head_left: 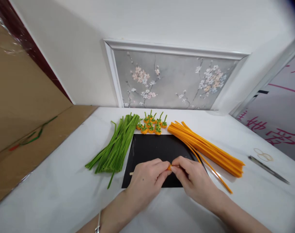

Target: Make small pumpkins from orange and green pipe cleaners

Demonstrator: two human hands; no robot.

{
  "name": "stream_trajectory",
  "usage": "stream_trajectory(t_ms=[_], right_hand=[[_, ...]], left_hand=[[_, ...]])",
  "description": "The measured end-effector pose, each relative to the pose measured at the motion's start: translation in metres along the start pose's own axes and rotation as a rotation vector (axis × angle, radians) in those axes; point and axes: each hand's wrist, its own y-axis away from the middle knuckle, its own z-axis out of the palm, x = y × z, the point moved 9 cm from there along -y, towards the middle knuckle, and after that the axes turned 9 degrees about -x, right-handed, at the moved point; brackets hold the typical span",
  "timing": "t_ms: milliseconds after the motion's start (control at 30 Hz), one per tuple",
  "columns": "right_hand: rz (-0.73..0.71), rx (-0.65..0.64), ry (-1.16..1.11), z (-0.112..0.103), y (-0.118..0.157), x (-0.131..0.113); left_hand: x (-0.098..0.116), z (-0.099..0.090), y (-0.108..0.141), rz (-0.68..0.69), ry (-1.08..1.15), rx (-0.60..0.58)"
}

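My left hand and my right hand meet over a black mat. Between their pinched fingertips shows a small bit of an orange pipe cleaner; most of it is hidden by the fingers. The pale end of a thin stick pokes out beside my left hand, its other end out of sight. Behind the mat stands a cluster of small orange pumpkin-like pieces with green stems and curls. A loose orange pipe cleaner lies right of my right hand.
Green pipe cleaners lie heaped left of the mat, and a bundle of orange pipe cleaners lies right. Farther right are tweezers and rubber bands. Cardboard borders the white table on the left; a wall panel stands behind.
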Motion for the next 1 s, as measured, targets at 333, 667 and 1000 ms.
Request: stream_trajectory(t_ms=[333, 667, 1000], right_hand=[[-0.052, 0.082, 0.027, -0.001, 0.002, -0.012], [0.04, 0.028, -0.479, -0.007, -0.003, 0.009], [-0.004, 0.167, -0.539, -0.02, 0.004, 0.012]], left_hand=[[0.004, -0.002, 0.004, 0.002, 0.114, 0.105], [0.002, 0.005, -0.002, -0.065, 0.658, 0.005], [0.001, 0.001, -0.001, -0.078, 0.607, -0.014]])
